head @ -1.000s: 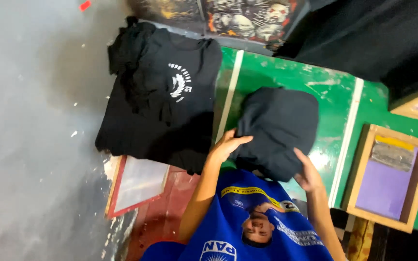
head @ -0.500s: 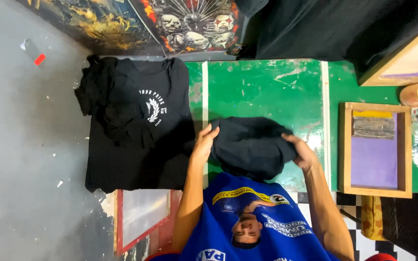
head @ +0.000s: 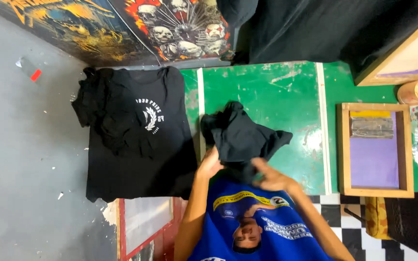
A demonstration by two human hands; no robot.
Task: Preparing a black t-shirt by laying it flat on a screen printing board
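A crumpled black cloth [head: 240, 137] lies bunched on the green surface [head: 272, 96], right at the near edge in front of the person. The left hand [head: 211, 164] is closed on its lower left edge; the right hand [head: 270, 178] touches its lower right part, fingers spread, though whether it grips cannot be told. The cloth looks soft, light and limp, so it would sag; hems or corners likely give the surest hold. A printed black shirt [head: 136, 135] lies flat just left.
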